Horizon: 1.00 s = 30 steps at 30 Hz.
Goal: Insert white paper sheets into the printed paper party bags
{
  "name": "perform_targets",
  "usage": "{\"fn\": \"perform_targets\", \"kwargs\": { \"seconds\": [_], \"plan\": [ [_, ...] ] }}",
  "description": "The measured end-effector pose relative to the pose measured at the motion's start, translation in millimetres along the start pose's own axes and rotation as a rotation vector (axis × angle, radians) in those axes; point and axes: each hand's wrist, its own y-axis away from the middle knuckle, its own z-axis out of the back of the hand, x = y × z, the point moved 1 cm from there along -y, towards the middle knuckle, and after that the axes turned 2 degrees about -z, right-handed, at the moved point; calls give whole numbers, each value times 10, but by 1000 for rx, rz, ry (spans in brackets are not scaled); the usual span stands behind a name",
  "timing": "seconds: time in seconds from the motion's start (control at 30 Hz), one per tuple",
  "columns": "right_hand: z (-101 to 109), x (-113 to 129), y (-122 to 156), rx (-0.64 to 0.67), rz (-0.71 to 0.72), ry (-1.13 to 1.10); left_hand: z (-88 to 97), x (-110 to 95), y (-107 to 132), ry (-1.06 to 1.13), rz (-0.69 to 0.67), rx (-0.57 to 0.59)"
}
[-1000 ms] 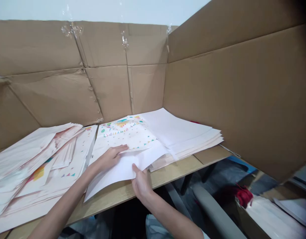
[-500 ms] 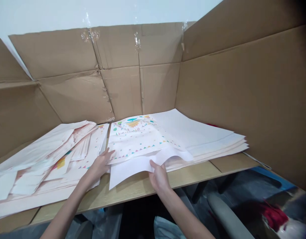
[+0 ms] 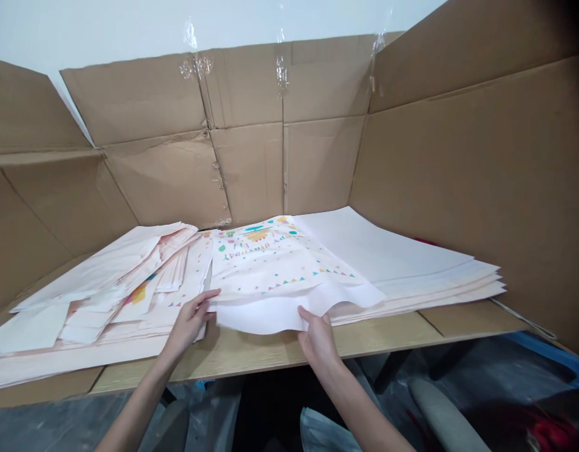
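A white sheet printed with coloured flags, dots and upside-down "Happy Birthday" lettering (image 3: 270, 263) lies at the middle of the table. Along its near side a blank white sheet (image 3: 265, 315) shows as a wavy strip; whether the two are joined I cannot tell. At the strip's left end, my left hand (image 3: 191, 319) pinches the edge between thumb and fingers. My right hand (image 3: 318, 333) grips the near edge further right, thumb on top and fingers partly hidden. Under and beside the printed sheet spreads a stack of large white sheets (image 3: 393, 251).
Loose cut papers and printed pieces (image 3: 129, 282) are heaped on the left. Tall cardboard walls (image 3: 242, 169) enclose the back and both sides. The wooden table's front edge (image 3: 252, 358) runs just below my hands. A grey chair armrest (image 3: 444, 414) stands below right.
The blank sheet's left corner, which hung down toward me, is now raised to my left hand, and its near edge is more level. My view has swung slightly left.
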Motion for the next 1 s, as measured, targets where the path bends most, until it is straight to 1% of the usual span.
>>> {"fn": "perform_targets", "kwargs": {
  "seconds": [0.03, 0.07, 0.17, 0.27, 0.33, 0.43, 0.53, 0.6, 0.7, 0.73, 0.77, 0.9, 0.93, 1.0],
  "plan": [
    [33, 6, -23, -4, 10, 9, 30, 20, -4, 41, 10, -31],
    [56, -3, -32, -14, 19, 16, 44, 42, 0, 75, 25, -33],
    [56, -119, 27, -15, 25, 29, -2, 94, 56, 151, 103, -7],
    [-11, -278, 128, 52, -17, 45, -92, 93, 123, 218, 178, 32],
    [-39, -324, 149, 74, -38, 50, -104, 66, 151, 208, 184, 34],
    [-36, -270, 93, 31, -13, 33, -51, 35, 187, 171, 168, -9],
    [-25, -201, 32, 16, 6, -19, -28, 67, 230, 222, 196, -21],
    [-31, -216, 41, 68, 19, -68, -51, 100, 250, 266, 202, -105],
    [-46, -333, 133, 166, 24, -116, -95, 101, 239, 358, 180, -294],
    [-53, -385, 177, 190, 9, -107, -101, 85, 221, 397, 190, -320],
    [-62, -437, 221, 214, -22, -82, -101, 65, 197, 438, 215, -315],
    [-141, -614, 367, 363, -207, 24, -52, 15, 83, 566, 400, -147],
    [-169, -648, 388, 389, -240, 32, -40, 20, 62, 581, 419, -127],
    [-219, -703, 407, 404, -278, 48, -29, 49, 38, 584, 405, -147]
  ]
}}
